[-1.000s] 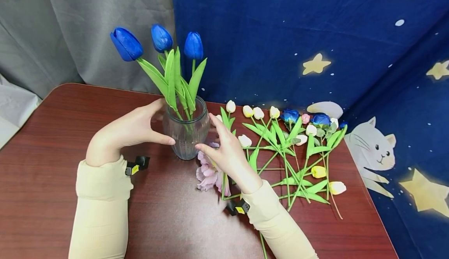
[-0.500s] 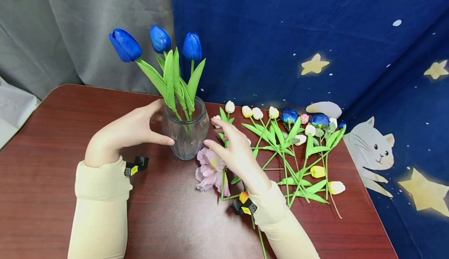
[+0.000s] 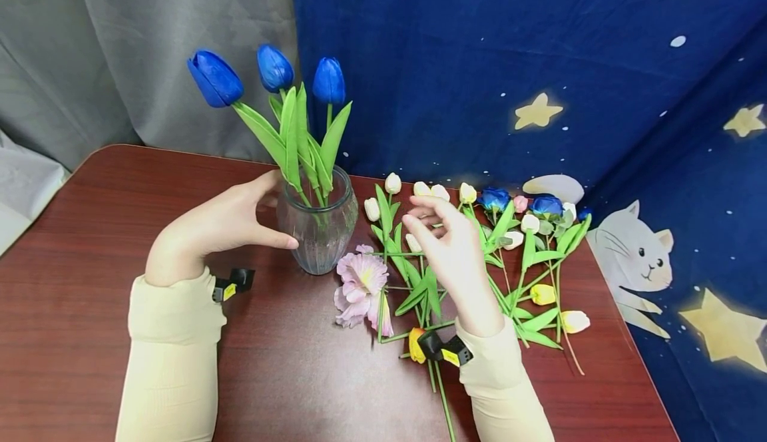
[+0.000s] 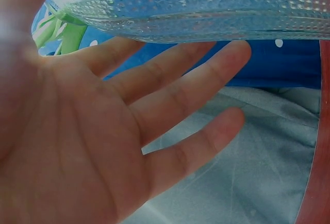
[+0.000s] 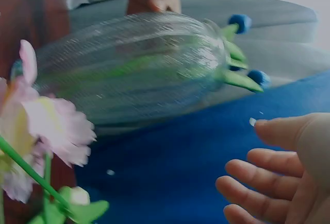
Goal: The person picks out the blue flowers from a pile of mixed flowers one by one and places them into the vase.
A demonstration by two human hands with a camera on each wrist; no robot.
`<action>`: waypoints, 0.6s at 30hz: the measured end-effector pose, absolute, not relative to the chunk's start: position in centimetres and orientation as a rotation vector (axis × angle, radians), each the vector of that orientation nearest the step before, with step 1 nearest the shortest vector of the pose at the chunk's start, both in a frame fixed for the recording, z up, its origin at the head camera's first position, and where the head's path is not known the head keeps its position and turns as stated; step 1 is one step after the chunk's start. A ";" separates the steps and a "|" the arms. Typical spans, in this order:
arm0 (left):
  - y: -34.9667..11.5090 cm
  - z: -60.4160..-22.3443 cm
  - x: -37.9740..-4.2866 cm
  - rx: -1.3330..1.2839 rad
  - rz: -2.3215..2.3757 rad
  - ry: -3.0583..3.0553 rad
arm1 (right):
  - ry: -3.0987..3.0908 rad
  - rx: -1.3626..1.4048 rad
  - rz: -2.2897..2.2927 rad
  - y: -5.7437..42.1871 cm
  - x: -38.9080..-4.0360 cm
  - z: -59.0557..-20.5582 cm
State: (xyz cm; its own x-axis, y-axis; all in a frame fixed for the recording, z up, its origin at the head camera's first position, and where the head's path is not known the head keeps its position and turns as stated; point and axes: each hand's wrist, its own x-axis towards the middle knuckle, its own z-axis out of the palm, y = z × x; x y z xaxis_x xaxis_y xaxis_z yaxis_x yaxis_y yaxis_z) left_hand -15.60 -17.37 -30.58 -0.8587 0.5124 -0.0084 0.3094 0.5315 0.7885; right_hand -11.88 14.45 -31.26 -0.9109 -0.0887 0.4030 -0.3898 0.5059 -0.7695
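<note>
The left hand (image 3: 223,219) holds the glass vase (image 3: 320,245) loosely, thumb at its near side and fingers reaching behind, spread apart; the left wrist view shows the little finger clear of the glass. How firmly the other fingertips press is hard to judge there. The right hand (image 3: 452,249) grips nothing: its fingers are parted and slightly bent, over the scattered flowers. The vase stands upright on the table (image 3: 269,382), with three blue tulips (image 3: 275,68) leaning from its mouth. Just beside its foot lies a pink flower (image 3: 361,282); further right are white tulips (image 3: 371,210), a yellow tulip (image 3: 543,294) and blue roses (image 3: 495,198), with an orange tulip (image 3: 416,346) near the right wrist.

The step in hand seems to be steadying the vase while the right hand is free. A next move would reasonably call for a pinch on one stem, without dragging the crossed stems beside it.

Compared with a second ago, the right hand has left the vase's side and shifted right; the left hand, vase and blue tulips look essentially unmoved.
</note>
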 end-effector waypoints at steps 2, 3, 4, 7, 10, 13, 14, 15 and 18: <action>-17.4 -30.6 -15.6 0.696 1.235 2.532 | -2.444 0.334 1.358 15.2 -11.8 -30.9; -17.4 -30.6 -15.6 0.695 1.237 2.533 | -2.447 0.300 1.358 15.5 -11.7 -30.7; -17.4 -30.5 -15.6 0.696 1.239 2.532 | -2.449 0.271 1.347 15.9 -11.7 -30.5; -17.4 -30.5 -15.5 0.695 1.241 2.529 | -2.451 0.190 1.307 17.0 -11.7 -30.1; -17.4 -30.6 -15.5 0.696 1.241 2.529 | -2.437 0.155 1.281 18.1 -11.8 -29.8; -17.4 -30.6 -15.6 0.694 1.234 2.534 | -2.436 0.135 1.284 18.9 -11.9 -29.7; -17.4 -30.6 -15.6 0.694 1.232 2.536 | -2.439 0.129 1.287 19.1 -11.9 -29.7; -17.4 -30.6 -15.6 0.693 1.230 2.537 | -2.446 0.122 1.286 19.3 -11.9 -29.6; -17.3 -30.6 -15.6 0.688 1.228 2.538 | -2.482 0.085 1.266 19.9 -11.9 -29.5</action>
State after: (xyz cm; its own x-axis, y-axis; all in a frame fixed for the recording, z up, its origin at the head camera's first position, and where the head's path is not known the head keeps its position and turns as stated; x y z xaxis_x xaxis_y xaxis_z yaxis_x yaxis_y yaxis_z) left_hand -15.56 -17.34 -30.58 -0.8607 0.5090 -0.0100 0.3082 0.5365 0.7856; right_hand -11.90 19.88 -29.50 -0.9361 0.1049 0.3358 -0.2102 0.5986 -0.7730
